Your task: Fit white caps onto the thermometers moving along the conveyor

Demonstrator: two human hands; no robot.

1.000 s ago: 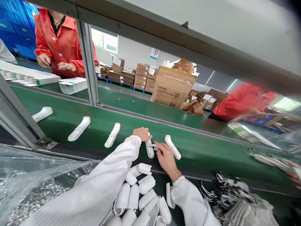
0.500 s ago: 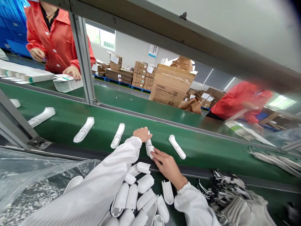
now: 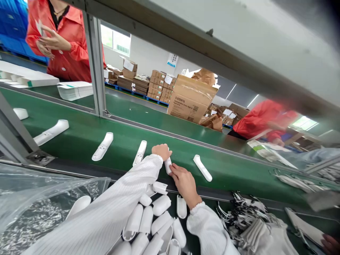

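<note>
On the green belt, my left hand (image 3: 162, 152) is closed around the upper end of a white plastic housing (image 3: 168, 165). My right hand (image 3: 185, 182) has its fingertips pressed together on the lower end of the same housing. Another white housing (image 3: 202, 168) lies to the right of my hands, and one more (image 3: 140, 153) lies to their left. Below my hands is a pile of short white covers (image 3: 147, 219). A single cover (image 3: 181, 207) sits just under my right hand.
A metal post (image 3: 96, 67) and rail stand beyond the belt. Clear plastic bags (image 3: 32, 209) lie at lower left, grey cuffs with cords (image 3: 261, 233) at lower right. Two people in red work across the belt; a fingertip-like hand (image 3: 330, 244) shows at the right edge.
The housings left of my hands have shifted right along the belt. My hands stay on the held housing, now gripped closer together. The person at upper left has raised both hands from the stack.
</note>
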